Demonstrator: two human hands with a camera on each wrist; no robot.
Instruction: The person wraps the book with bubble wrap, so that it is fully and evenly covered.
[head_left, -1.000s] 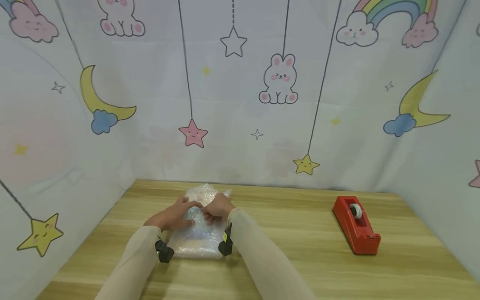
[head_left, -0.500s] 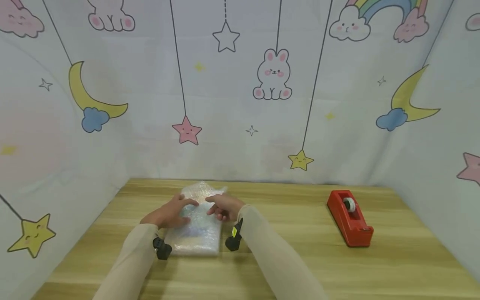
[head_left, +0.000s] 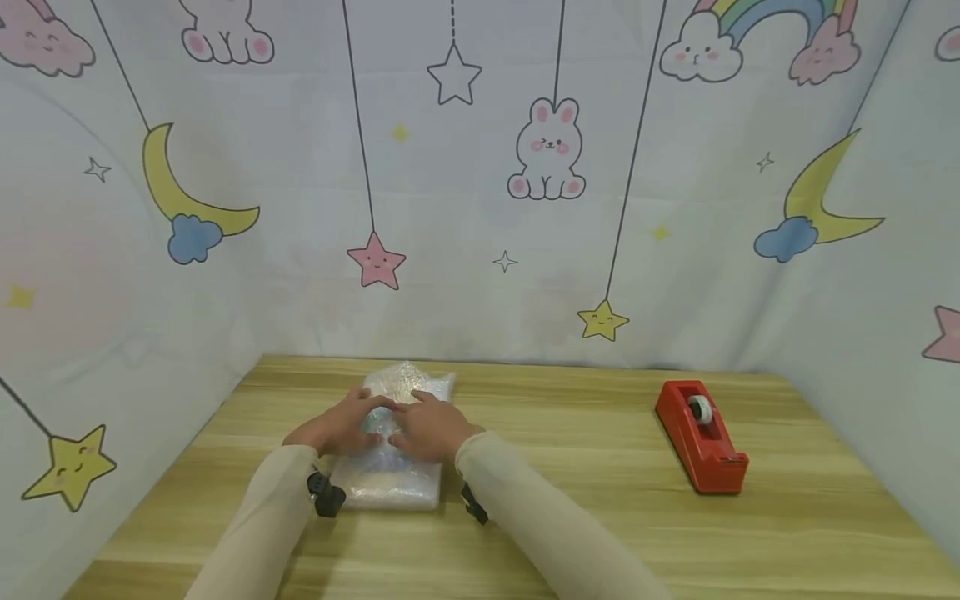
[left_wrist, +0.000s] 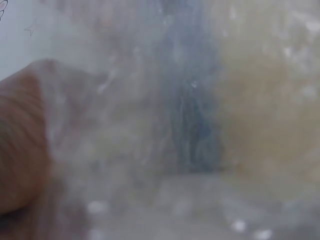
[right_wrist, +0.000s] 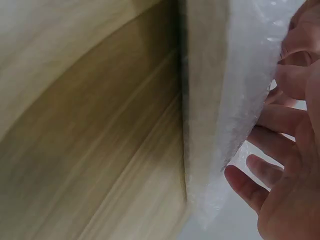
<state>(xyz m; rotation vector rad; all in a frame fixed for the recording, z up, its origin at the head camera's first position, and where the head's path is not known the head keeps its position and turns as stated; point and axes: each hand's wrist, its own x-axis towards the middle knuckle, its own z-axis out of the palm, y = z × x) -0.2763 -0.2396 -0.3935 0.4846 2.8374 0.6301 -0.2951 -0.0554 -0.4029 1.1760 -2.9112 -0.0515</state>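
A flat package in bubble wrap lies on the table, its lower part uncovered in the head view and its middle under the hands. My left hand rests on the left part of the wrap, thumb spread away from the fingers. From the right, my right hand lies over the package with its fingers extended, the fingertips meeting near the left ones. Close up in the right wrist view, loosely bent fingers touch the wrap's face. Blue and yellowish colours show blurred through the plastic in the left wrist view.
A red tape dispenser with a white roll stands toward the right of the wooden table. White cloth printed with stars, moons and rabbits hangs behind and at both sides. Each wrist wears a small black camera.
The right hand, curled over the wrap's middle at first, drew off to the right with its index finger pointing. It has since come back left and flattened onto the package. The left hand stays.
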